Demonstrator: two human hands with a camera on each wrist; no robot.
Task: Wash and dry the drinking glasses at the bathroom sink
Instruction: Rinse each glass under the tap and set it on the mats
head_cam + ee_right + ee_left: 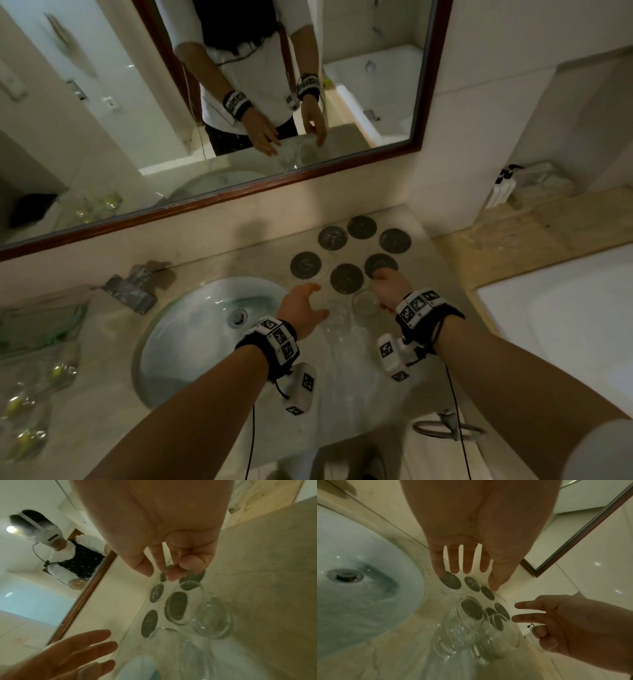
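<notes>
While two glasses (349, 308) stand by the sink (178, 329) near the coasters (346, 278), hovering over them with left hand (303, 306) and right hand (390, 286), fingers loose, holding nothing. Looks like time to pick one; needs a soft, firm hold.

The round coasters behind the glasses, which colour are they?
Dark grey coasters, almost black; clearest in the head view.

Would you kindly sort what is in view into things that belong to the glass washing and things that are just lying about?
Belongs to the job:
- two clear drinking glasses on the counter
- white oval sink basin
- six round dark coasters
- left hand and right hand, both near the glasses, holding nothing

Just lying about:
- wood-framed wall mirror
- white bathtub
- white pump bottle
</notes>
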